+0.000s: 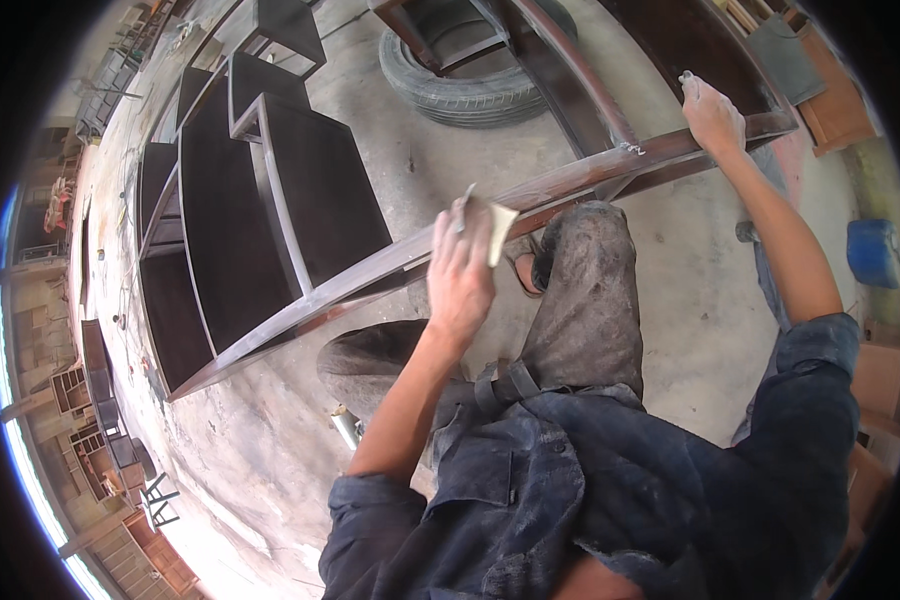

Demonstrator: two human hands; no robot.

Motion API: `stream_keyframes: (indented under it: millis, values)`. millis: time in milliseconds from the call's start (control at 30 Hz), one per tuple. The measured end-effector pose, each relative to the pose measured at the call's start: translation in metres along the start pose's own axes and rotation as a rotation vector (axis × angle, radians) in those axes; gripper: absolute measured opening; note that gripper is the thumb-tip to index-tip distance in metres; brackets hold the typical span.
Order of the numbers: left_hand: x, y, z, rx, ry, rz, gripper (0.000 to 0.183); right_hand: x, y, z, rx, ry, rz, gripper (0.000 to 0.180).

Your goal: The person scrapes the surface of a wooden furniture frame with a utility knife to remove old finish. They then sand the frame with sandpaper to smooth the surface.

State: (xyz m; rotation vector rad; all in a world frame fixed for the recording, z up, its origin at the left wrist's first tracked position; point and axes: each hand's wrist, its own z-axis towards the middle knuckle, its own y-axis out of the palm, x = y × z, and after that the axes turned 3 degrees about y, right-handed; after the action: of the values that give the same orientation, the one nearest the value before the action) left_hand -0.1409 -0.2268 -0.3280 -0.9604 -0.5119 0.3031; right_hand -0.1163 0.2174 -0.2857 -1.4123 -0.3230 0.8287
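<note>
A long dark-brown wooden shelf unit lies across the view in front of me, its dividers making several compartments. Pale dust coats much of its near edge rail. My left hand presses a folded piece of sandpaper, pale on its visible back, on the middle of that rail. A blurred greyish flap of it shows between the fingers. Farther right, my right hand is closed over the same rail near its right end; its underside is hidden.
Beyond the unit, a rubber tyre lies on the concrete floor beneath a wooden frame part. A blue plastic container stands at the right. A small metal can is beside my left forearm. Wooden furniture pieces stand at far left.
</note>
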Motion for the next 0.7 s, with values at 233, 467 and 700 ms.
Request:
stream_keyframes:
  millis: [233, 467, 700]
  values:
    - [0.043, 0.026, 0.014, 0.148, -0.117, -0.139, 0.064, -0.014, 0.002, 0.003, -0.011, -0.024, -0.031, 0.052]
    - [-0.042, -0.043, -0.070, 0.065, -0.265, 0.118, 0.061, 0.039, 0.019, 0.033, -0.022, -0.037, -0.025, 0.053]
    - [-0.009, -0.021, -0.063, 0.151, -0.359, 0.012, 0.063, 0.040, 0.035, 0.046, -0.083, -0.029, -0.024, 0.055]
